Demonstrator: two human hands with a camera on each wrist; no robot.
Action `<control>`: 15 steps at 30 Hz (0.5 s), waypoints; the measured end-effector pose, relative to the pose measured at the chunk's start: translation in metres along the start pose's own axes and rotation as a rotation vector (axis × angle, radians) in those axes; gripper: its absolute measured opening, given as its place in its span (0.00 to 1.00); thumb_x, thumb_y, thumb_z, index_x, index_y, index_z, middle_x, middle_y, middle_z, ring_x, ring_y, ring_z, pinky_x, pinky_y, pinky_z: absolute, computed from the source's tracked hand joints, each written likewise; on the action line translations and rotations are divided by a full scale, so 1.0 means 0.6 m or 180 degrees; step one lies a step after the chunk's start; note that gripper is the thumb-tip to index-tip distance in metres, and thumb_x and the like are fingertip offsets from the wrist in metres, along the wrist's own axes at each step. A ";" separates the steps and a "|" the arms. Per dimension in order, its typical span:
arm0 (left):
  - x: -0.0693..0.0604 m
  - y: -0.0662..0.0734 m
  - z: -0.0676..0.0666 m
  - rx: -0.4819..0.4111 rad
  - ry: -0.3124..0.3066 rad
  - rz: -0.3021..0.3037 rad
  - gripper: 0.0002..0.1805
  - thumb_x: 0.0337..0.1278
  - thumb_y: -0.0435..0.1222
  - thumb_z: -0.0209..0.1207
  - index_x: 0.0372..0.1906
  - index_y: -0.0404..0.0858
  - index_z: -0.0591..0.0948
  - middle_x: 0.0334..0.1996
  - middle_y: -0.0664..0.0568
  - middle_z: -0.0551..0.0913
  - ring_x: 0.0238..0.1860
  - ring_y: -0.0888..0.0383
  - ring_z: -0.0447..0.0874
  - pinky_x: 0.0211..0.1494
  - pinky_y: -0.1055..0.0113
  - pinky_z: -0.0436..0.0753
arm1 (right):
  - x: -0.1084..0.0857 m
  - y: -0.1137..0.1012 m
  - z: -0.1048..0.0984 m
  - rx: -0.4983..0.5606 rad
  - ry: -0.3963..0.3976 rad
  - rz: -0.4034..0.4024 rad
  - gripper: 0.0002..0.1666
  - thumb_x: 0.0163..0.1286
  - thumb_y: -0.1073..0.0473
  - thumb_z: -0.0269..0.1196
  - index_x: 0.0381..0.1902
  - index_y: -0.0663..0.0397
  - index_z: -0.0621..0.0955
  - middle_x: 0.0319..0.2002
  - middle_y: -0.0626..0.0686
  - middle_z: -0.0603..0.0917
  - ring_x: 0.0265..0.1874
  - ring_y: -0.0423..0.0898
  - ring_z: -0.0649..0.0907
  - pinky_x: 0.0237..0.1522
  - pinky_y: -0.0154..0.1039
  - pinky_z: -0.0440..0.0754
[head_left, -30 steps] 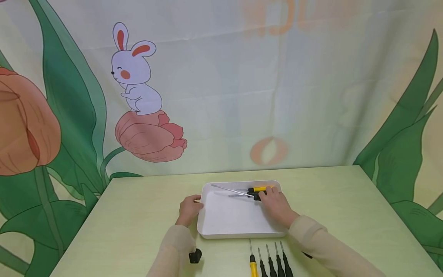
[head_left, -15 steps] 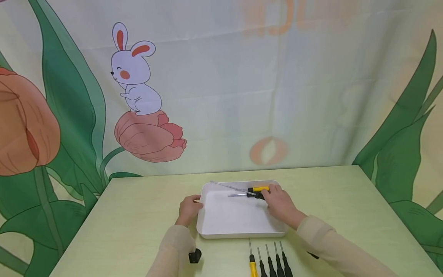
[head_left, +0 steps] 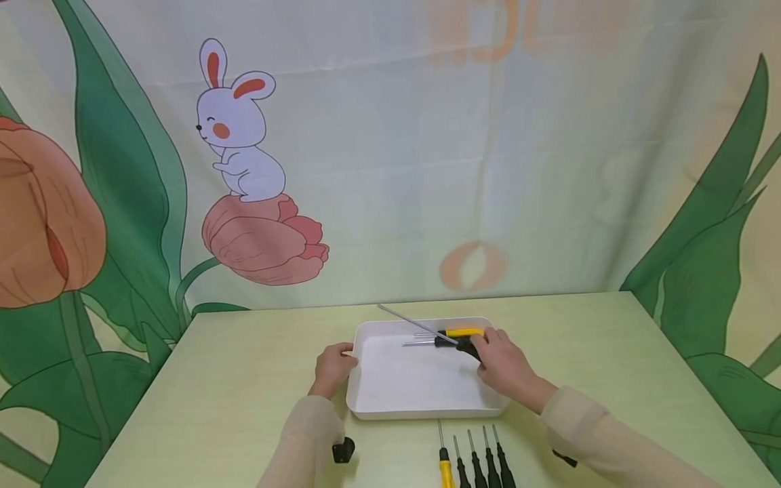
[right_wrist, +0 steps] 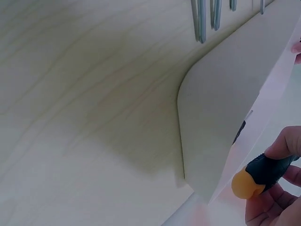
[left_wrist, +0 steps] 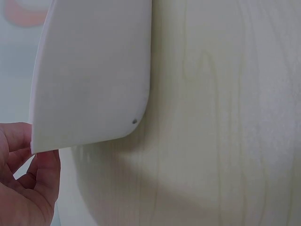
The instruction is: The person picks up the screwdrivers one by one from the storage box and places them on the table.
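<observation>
A white tray (head_left: 396,390) lies on the pale wooden table. My left hand (head_left: 332,369) pinches its left rim between thumb and fingers, and the left wrist view shows that hand (left_wrist: 30,183) at the tray's outer wall (left_wrist: 91,75). Over the tray's right part, my right hand (head_left: 509,369) grips a long screwdriver (head_left: 468,348) by its black handle, shaft tilted up toward the back left. In the right wrist view the handle's end cap (right_wrist: 247,183) is orange-yellow. Behind it in the tray lie a yellow-handled screwdriver (head_left: 464,332) and a dark-handled screwdriver (head_left: 444,342), partly covered.
In front of the tray, a yellow-handled screwdriver (head_left: 447,471) and several black-handled screwdrivers (head_left: 491,468) lie in a row, tips toward the tray. A small black device (head_left: 344,451) sits by the left sleeve. A printed curtain (head_left: 390,169) hangs behind the table.
My right hand has drawn back to the right and toward me with the long screwdriver, whose shaft now rises past the tray's back rim. The left hand has stayed on the tray.
</observation>
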State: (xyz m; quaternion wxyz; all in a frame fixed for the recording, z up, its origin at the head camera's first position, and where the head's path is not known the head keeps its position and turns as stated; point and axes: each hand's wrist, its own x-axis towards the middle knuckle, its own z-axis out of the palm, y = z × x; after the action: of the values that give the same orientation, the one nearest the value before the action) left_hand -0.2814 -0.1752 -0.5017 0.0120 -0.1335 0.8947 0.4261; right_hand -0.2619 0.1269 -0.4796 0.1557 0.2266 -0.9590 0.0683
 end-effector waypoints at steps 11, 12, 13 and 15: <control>0.000 0.000 0.000 0.0034 -0.0013 0.0007 0.18 0.48 0.31 0.54 0.48 0.33 0.77 0.37 0.41 0.81 0.35 0.52 0.79 0.32 0.66 0.76 | -0.021 -0.001 -0.021 0.0553 -0.0142 0.0368 0.20 0.45 0.65 0.65 0.39 0.56 0.75 0.29 0.52 0.72 0.27 0.45 0.69 0.25 0.35 0.69; 0.000 0.000 0.000 0.0031 -0.0018 0.0005 0.18 0.48 0.31 0.54 0.48 0.33 0.77 0.37 0.41 0.81 0.35 0.52 0.79 0.32 0.66 0.76 | -0.023 -0.002 -0.022 0.0599 -0.0169 0.0409 0.21 0.45 0.65 0.65 0.40 0.56 0.75 0.30 0.52 0.72 0.27 0.45 0.69 0.25 0.35 0.69; 0.000 0.000 -0.001 0.0030 -0.0020 0.0006 0.18 0.48 0.30 0.54 0.48 0.33 0.77 0.38 0.41 0.81 0.35 0.52 0.79 0.32 0.66 0.76 | -0.024 -0.002 -0.024 0.0653 -0.0201 0.0456 0.20 0.45 0.65 0.65 0.39 0.56 0.75 0.30 0.52 0.73 0.27 0.44 0.69 0.25 0.35 0.69; -0.001 0.000 -0.001 0.0032 -0.0017 0.0013 0.18 0.48 0.30 0.54 0.48 0.33 0.77 0.38 0.41 0.81 0.35 0.52 0.79 0.32 0.66 0.76 | -0.025 -0.003 -0.029 0.0783 -0.0265 0.0540 0.20 0.44 0.65 0.65 0.39 0.57 0.75 0.30 0.52 0.73 0.27 0.44 0.69 0.26 0.35 0.69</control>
State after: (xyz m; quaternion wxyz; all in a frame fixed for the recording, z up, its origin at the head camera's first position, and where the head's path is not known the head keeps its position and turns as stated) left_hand -0.2809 -0.1756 -0.5013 0.0142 -0.1305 0.8970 0.4220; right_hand -0.2437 0.1347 -0.4682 0.0806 0.1648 -0.9647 0.1888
